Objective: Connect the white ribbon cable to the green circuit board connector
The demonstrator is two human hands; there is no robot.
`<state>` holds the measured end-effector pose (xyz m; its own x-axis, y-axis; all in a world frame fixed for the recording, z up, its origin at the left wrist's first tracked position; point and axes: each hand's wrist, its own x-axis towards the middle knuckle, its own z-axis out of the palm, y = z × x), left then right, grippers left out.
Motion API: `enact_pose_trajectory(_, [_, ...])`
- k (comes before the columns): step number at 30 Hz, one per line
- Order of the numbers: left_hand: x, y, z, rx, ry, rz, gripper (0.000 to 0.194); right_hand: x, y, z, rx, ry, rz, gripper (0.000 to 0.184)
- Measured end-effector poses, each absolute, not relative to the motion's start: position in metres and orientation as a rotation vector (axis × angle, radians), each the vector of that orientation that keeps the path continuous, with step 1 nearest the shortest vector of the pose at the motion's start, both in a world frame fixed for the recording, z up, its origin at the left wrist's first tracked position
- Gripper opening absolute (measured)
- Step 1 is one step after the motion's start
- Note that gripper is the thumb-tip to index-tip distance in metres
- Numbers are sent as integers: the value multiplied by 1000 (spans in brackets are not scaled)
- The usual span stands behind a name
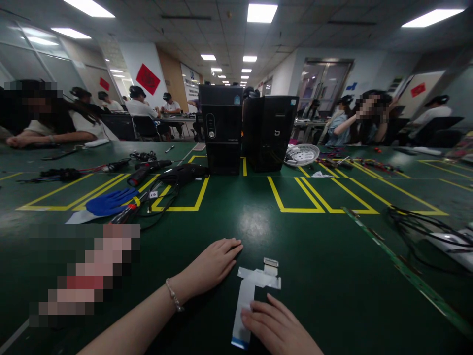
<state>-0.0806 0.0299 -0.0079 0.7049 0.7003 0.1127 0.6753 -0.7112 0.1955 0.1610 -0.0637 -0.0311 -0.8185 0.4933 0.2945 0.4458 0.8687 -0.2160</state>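
A white flat ribbon cable (244, 303) with a blue-tipped end lies on the green tabletop (318, 246). At its far end it branches, and a small connector (271, 262) sits on one branch. My right hand (277, 323) rests beside the cable, fingers stretched out, with fingertips over its right edge. Farther left, my left hand (218, 259) lies flat on the table, palm down, fingers extended and holding nothing. It is apart from the cable. A beaded bracelet (173, 295) circles my left wrist.
Two black computer towers (223, 128) (271, 133) stand ahead. Left are a blue glove (113, 202), a black heat gun (183, 172) and tangled cables. A long green circuit strip (397, 264), black cables (417, 231) and a white basket (302, 155) lie right. Other people sit beyond.
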Motion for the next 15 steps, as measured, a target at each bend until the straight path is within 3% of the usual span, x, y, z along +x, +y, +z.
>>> enact_pose_trajectory(8, [-82, 29, -6, 2755, 1111, 299, 45, 160, -62, -21, -716, -2767, 599, 40])
enact_pose_trajectory(15, [-80, 30, -5, 2733, 1105, 293, 45, 179, -69, -13, -850, -2590, 386, 36])
